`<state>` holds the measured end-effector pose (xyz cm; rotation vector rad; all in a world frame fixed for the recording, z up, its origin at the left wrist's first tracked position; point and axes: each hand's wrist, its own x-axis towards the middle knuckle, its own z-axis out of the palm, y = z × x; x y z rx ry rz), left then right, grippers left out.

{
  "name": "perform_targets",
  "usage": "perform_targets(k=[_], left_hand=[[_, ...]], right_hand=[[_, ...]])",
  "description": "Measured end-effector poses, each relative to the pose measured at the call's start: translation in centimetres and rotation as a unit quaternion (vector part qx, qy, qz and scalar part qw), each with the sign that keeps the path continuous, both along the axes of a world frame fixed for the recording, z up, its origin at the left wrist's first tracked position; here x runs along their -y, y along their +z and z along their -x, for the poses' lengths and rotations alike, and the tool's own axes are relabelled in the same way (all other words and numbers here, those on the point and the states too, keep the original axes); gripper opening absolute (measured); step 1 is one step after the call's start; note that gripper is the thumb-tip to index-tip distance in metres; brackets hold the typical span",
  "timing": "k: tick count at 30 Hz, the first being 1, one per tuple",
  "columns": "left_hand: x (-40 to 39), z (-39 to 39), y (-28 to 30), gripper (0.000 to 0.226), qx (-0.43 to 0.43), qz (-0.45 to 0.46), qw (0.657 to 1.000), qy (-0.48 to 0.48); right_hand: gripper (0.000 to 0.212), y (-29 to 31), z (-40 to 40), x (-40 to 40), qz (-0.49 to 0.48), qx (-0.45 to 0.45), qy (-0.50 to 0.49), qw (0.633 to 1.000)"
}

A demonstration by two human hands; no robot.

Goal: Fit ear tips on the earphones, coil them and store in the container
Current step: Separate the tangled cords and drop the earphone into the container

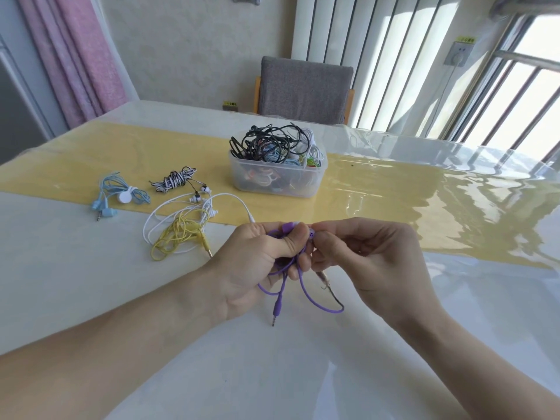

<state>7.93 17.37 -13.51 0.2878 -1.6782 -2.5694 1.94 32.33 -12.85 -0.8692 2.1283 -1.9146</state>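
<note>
My left hand [260, 262] grips a bundle of purple earphones [303, 292] above the table; loops of cable and the jack plug hang below my fingers. My right hand [357, 256] pinches at a purple earbud held at my left fingertips; the tip itself is too small to make out. A clear plastic container [274, 177], heaped with tangled black, white and coloured earphones, stands on the yellow runner behind my hands.
Left of my hands lie loose yellow earphones [178, 237] tangled with white earphones [194, 207]. Farther left sit coiled blue earphones [121, 195] and a black-and-white striped coil [175, 178]. A grey chair [306, 89] stands at the table's far side.
</note>
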Motion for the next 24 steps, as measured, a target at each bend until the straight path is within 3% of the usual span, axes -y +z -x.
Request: perform_targets(k=[6,14,16,20,24], left_hand=[[0.05,-0.03,-0.13,0.015,-0.004,0.018,1.000,-0.001],[0.15,0.39,-0.53,0.012,-0.082,0.151,0.981,0.086],[0.13,0.50,-0.58,0.022,-0.091,0.152,0.978,0.108],[0.07,0.54,-0.65,0.035,-0.076,0.129,0.983,0.103],[0.04,0.41,-0.29,0.034,-0.055,0.058,0.995,0.060]], right_hand=[[0.014,-0.23,0.28,0.00,0.015,0.033,0.003,0.999],[0.018,-0.45,0.58,0.08,0.092,0.215,0.071,0.970],[0.014,-0.30,0.66,0.01,0.101,0.180,0.066,0.976],[0.010,-0.18,0.42,-0.08,0.036,-0.001,0.034,0.999],[0.012,-0.31,0.72,-0.14,-0.004,-0.067,-0.034,0.997]])
